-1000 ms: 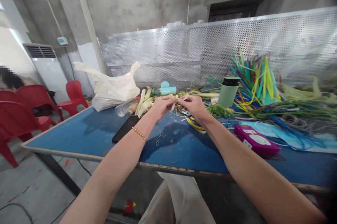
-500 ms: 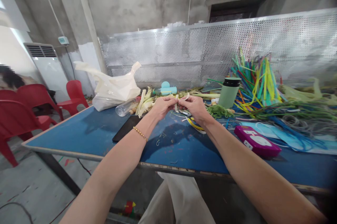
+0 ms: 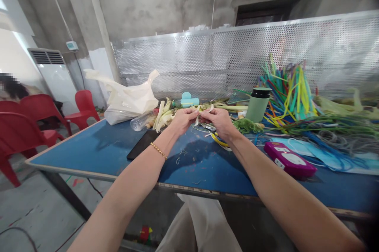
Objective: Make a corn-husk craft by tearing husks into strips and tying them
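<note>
Pale strip (image 3: pixel 211 108): between the fingers of both hands, above the worktop (image 3: pixel 100 149), near the pale husks (image 3: pixel 162 116).
Left hand (image 3: pixel 182 121): thumb and fingers pinching the strip.
Right hand (image 3: pixel 219 121): also pinching it, just beside the left.
Strip's handling: probably light, limp, easily torn; best held flat, close to the pinch, pulled gently.
Against half a second ago: hands nearly unmoved; any change in the strip is too small to tell.

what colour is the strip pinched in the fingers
The strip is pale cream, seen best in the head view.
</note>
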A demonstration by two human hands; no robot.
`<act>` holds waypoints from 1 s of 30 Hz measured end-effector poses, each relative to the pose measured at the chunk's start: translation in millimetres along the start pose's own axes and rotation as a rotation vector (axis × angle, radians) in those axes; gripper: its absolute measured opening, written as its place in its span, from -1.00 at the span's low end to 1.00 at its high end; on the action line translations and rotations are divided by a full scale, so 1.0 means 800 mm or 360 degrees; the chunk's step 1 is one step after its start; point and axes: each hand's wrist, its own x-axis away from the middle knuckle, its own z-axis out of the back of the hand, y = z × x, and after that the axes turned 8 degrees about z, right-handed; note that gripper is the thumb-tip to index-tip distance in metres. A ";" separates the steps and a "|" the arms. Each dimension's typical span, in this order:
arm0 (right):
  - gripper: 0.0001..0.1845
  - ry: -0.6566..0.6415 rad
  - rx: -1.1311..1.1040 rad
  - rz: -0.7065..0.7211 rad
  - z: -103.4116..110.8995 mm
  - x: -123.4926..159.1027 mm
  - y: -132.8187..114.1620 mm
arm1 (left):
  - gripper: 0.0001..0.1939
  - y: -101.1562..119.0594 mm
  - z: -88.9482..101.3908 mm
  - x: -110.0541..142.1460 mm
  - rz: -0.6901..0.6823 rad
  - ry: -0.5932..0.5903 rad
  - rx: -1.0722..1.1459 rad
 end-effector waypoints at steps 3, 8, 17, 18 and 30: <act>-0.68 -0.0003 0.0000 0.0025 0.000 0.000 -0.002 | -0.75 0.000 0.000 0.000 -0.0011 0.0005 0.0026; -0.65 -0.0056 0.0078 0.0078 0.008 0.000 -0.007 | -0.82 0.003 0.005 -0.002 0.0010 -0.0037 0.0131; -0.62 0.0007 -0.0058 0.0007 0.018 -0.008 0.000 | -0.79 0.004 0.004 -0.001 0.0036 -0.0129 0.0058; -0.62 0.0003 -0.0058 0.0009 0.018 -0.007 0.001 | -0.79 0.003 0.003 -0.001 0.0033 -0.0131 0.0042; -0.71 0.0406 0.0525 0.0431 0.026 -0.012 -0.014 | -0.86 0.013 0.007 0.004 0.0050 0.0075 -0.0016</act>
